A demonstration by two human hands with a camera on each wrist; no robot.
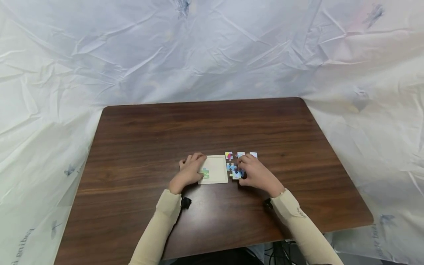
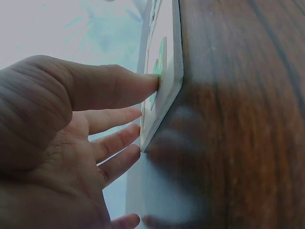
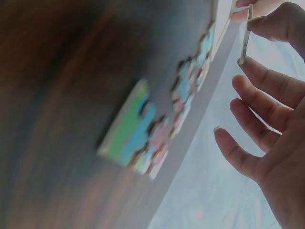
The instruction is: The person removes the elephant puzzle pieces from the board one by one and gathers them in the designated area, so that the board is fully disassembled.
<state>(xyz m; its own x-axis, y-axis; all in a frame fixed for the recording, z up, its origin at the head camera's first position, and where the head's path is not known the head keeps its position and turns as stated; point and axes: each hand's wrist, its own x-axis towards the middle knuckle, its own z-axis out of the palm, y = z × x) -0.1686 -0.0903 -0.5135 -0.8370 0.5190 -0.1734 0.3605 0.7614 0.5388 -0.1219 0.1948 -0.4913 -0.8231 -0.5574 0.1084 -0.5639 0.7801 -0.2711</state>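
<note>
A square, pale puzzle tray (image 1: 216, 171) lies on the table with a green jigsaw piece (image 1: 205, 173) at its lower left. My left hand (image 1: 189, 172) rests along the tray's left side. In the left wrist view, the thumb (image 2: 116, 86) touches the green piece while the other fingers reach the tray's edge, fairly straight. My right hand (image 1: 256, 173) is just right of the tray, over loose pieces. Between its thumb and index finger it pinches a thin jigsaw piece (image 3: 246, 40), seen edge-on in the right wrist view; its printed face is hidden there.
Several loose jigsaw pieces lie right of the tray, among them a yellow and pink one (image 1: 228, 156) and a blue one (image 1: 230, 167). A green-and-blue piece (image 3: 126, 129) shows in the right wrist view. The brown wooden table (image 1: 198, 129) meets white sheeting (image 1: 212, 55) behind.
</note>
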